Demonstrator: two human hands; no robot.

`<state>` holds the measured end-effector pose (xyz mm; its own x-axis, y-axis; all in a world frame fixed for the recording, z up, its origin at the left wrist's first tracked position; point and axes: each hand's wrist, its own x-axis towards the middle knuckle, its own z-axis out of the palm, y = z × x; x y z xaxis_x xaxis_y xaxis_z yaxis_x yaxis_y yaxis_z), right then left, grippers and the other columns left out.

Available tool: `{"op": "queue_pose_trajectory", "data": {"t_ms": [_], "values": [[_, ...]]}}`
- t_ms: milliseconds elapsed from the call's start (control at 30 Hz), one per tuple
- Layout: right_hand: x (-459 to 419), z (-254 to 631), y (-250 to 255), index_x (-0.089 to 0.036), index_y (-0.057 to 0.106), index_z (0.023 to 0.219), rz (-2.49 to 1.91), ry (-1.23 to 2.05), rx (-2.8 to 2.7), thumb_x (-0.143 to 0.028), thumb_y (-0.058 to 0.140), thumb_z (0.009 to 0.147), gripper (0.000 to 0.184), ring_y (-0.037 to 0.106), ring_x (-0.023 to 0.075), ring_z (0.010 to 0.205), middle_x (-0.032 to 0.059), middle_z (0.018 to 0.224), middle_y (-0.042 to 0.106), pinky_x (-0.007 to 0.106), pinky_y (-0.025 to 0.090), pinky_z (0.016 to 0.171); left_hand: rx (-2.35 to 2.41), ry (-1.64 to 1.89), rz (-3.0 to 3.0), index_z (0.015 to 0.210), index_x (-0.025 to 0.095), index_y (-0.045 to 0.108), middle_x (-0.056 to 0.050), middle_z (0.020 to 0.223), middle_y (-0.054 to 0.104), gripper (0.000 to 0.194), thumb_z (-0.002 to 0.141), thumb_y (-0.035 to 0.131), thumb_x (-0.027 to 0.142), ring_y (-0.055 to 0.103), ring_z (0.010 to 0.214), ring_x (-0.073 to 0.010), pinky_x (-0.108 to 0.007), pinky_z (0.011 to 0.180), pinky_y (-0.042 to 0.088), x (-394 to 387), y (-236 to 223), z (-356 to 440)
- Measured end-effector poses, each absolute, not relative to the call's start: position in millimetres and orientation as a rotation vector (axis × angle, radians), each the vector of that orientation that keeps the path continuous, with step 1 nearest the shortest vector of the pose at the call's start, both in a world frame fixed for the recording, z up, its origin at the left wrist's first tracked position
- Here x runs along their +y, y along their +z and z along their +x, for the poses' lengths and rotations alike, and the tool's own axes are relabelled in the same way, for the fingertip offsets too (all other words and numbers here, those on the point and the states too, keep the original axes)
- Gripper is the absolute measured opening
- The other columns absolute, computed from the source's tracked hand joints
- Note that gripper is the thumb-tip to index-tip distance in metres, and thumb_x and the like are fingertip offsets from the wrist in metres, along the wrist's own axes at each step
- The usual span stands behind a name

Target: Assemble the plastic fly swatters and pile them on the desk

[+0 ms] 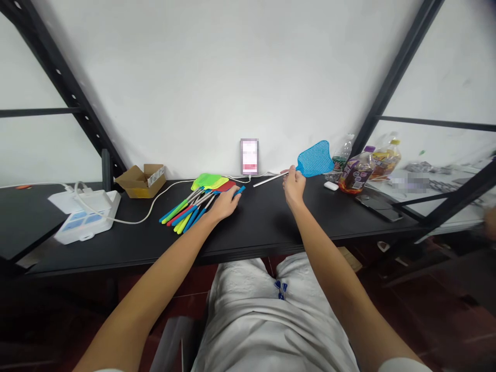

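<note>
My right hand (295, 185) is closed round the neck of a blue fly swatter (315, 159), just below its mesh head. The swatter's bare metal rod points left over the black desk (271, 217). A short blue handle piece (239, 191) pokes out of my left hand (226, 202), whose fingers are closed on it; a small gap separates it from the rod's end. Left of that hand, partly covered by it, lies a pile of fly swatters (186, 209) with green, yellow, red and blue parts, their heads toward the wall.
A phone (250, 156) with a lit screen leans on the wall. At left are an open cardboard box (144, 182) and a white power strip (90, 216) with a cable. Bottles (356, 170), a small white case (330, 185) and a dark phone (378, 207) occupy the right side.
</note>
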<state>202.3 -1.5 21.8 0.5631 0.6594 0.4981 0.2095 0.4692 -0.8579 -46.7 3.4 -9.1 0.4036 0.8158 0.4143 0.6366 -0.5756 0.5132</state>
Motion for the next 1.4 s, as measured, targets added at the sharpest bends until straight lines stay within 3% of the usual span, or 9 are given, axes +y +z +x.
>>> {"op": "queue_pose_trajectory", "data": {"t_ms": [100,233,533,1033,1400], "values": [[0,201,23,-0.016,0.060,0.079,-0.977,0.529,-0.879,-0.061,0.044,0.095,0.050,0.047,0.0092,0.043,-0.0040,0.050,0.049,0.021,0.035,0.040,1.216,0.934,2.408,0.102,0.022,0.057,0.001,0.072,0.062,0.022,0.096,0.041,0.036,0.058,0.069,-0.0173,-0.027,0.071,0.042,3,-10,-47],[-1,201,25,-0.017,0.057,0.077,-0.902,0.662,-0.865,-0.057,0.044,0.096,0.045,0.044,0.0070,0.039,-0.0040,0.050,0.049,0.019,0.029,0.034,1.187,0.948,2.408,0.102,0.022,0.058,0.001,0.072,0.062,0.022,0.095,0.042,0.036,0.058,0.069,-0.0168,-0.027,0.072,0.043,3,-10,-46],[-1,192,20,-0.018,0.056,0.076,-0.945,0.712,-1.009,-0.060,0.047,0.094,0.046,0.044,0.0075,0.039,-0.0028,0.051,0.049,0.019,0.030,0.036,1.097,0.990,2.403,0.104,0.021,0.060,0.002,0.070,0.061,0.025,0.095,0.042,0.035,0.057,0.067,-0.0163,-0.027,0.071,0.042,-2,-6,-45],[-3,193,22,-0.017,0.060,0.074,-0.958,0.786,-1.064,-0.043,0.050,0.091,0.033,0.041,0.0071,0.038,-0.0027,0.049,0.049,0.020,0.027,0.036,1.146,0.916,2.478,0.105,0.022,0.063,-0.002,0.075,0.065,0.025,0.094,0.043,0.033,0.060,0.072,-0.0194,-0.028,0.071,0.043,-3,-7,-49],[-7,180,17,-0.016,0.062,0.080,-0.936,1.039,-1.255,-0.055,0.054,0.089,0.041,0.049,0.0088,0.041,0.0003,0.054,0.057,0.020,0.031,0.037,1.017,0.913,2.482,0.094,0.021,0.059,0.000,0.073,0.063,0.023,0.097,0.039,0.033,0.058,0.070,-0.0167,-0.027,0.070,0.040,-13,-3,-41]]}}
